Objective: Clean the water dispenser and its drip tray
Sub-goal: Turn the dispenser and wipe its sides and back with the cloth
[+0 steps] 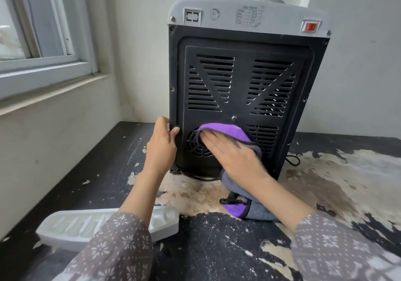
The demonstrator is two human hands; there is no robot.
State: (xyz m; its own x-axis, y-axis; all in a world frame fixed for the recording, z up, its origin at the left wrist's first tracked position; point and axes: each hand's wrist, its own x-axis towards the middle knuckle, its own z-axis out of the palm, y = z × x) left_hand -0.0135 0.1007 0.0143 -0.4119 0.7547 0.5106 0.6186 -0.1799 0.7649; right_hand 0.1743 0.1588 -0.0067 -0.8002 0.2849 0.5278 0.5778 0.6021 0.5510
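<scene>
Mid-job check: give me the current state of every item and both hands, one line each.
White-topped water dispenser with black vented back panel: upright, back facing camera.
Purple-and-grey microfibre cloth: pressed on the round fan grille, rest hanging to the table.
White plastic drip tray: detached, lying on the peeling black table.
Left hand: gripping the dispenser's left edge.
Right hand: flat on the cloth.
Red rocker switch: position unclear.

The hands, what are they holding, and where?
The left hand grips the water dispenser by its lower left back edge. The right hand holds nothing; its flat fingers press the purple cloth against the round vent.
</scene>
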